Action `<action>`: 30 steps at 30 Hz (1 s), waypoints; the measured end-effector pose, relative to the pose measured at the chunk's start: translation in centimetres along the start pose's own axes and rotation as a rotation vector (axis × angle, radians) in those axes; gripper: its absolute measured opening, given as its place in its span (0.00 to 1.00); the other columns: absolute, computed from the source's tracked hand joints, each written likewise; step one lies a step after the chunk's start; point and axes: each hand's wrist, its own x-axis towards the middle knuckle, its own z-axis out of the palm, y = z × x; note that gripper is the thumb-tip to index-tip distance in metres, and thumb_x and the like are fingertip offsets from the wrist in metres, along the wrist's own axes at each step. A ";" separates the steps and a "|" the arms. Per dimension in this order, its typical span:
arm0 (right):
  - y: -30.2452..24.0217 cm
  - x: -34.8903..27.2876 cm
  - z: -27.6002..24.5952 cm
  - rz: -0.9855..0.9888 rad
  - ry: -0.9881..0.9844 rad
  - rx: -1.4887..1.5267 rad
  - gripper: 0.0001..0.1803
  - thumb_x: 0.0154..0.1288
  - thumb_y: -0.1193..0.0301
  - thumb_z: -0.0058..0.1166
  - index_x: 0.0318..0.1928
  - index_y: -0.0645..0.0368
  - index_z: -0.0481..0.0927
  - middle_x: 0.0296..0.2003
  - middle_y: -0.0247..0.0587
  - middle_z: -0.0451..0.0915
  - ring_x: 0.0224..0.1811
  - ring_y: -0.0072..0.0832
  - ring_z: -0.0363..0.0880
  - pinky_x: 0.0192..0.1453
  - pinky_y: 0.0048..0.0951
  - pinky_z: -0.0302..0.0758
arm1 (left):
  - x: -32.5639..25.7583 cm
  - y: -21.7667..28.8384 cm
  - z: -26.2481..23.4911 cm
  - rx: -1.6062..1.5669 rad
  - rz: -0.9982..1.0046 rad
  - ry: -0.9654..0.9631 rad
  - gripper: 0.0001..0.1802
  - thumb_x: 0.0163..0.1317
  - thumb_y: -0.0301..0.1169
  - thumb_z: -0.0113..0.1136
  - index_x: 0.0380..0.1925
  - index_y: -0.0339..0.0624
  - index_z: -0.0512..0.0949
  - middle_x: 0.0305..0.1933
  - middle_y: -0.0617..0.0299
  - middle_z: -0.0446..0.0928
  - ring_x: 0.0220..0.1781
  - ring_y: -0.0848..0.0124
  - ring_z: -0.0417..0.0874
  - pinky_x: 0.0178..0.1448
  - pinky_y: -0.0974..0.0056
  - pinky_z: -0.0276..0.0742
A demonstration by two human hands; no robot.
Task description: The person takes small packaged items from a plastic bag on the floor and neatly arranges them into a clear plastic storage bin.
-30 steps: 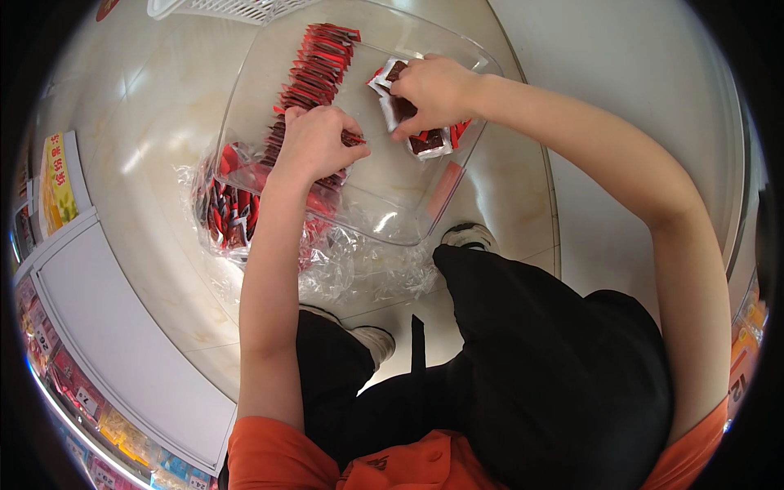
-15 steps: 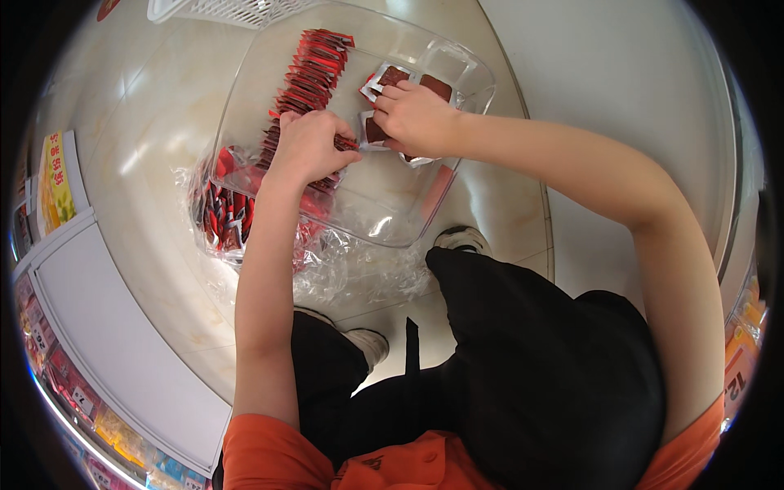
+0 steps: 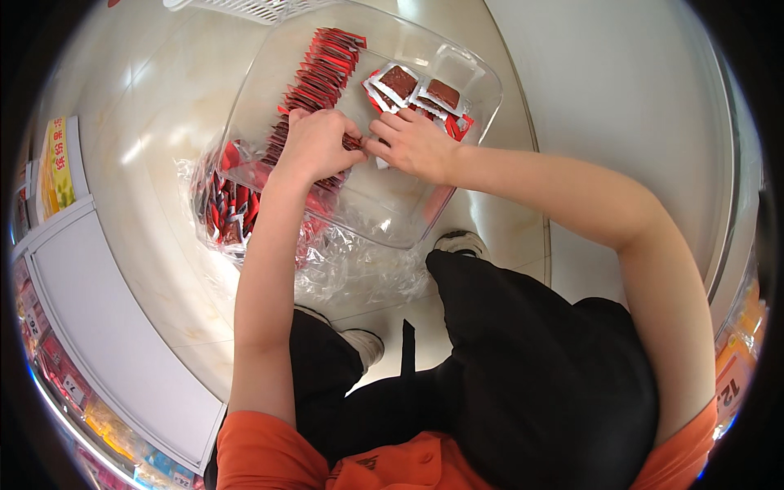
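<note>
Price tags (image 3: 73, 389) and colourful packets (image 3: 109, 426) along white shelving (image 3: 122, 327) mark this as a shop.

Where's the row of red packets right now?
In the head view, the row of red packets runs along the left side of the clear bin, partly hidden by the left hand.

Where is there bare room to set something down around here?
Inside the clear bin, the near end below the right hand is bare; so is the floor between the white shelf unit and the bag of packets. Crowded: mid-bin, with the left hand at the packet row, and the far right, where loose packets lie.
</note>
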 end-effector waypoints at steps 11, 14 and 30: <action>0.8 0.9 -1.8 0.091 -0.374 -0.019 0.06 0.50 0.69 0.59 0.30 0.54 0.86 0.37 0.38 0.83 0.46 0.35 0.78 0.40 0.34 0.80 | 0.0 0.0 0.1 0.003 -0.006 -0.026 0.15 0.45 0.40 0.71 0.33 0.48 0.86 0.38 0.62 0.82 0.43 0.63 0.80 0.57 0.58 0.62; 1.1 0.9 -1.7 0.052 -0.369 0.051 0.06 0.51 0.71 0.59 0.30 0.57 0.85 0.34 0.41 0.83 0.42 0.38 0.80 0.38 0.37 0.81 | 0.1 0.1 0.4 0.010 0.017 0.003 0.15 0.44 0.40 0.72 0.32 0.48 0.86 0.39 0.62 0.82 0.44 0.63 0.80 0.58 0.57 0.62; 4.9 1.6 -4.1 0.952 0.034 0.995 0.10 0.62 0.74 0.54 0.29 0.70 0.81 0.22 0.51 0.81 0.26 0.33 0.84 0.32 0.32 0.80 | 0.3 -0.7 1.0 -0.065 0.052 0.108 0.12 0.55 0.42 0.63 0.27 0.45 0.84 0.37 0.63 0.79 0.45 0.63 0.79 0.57 0.51 0.63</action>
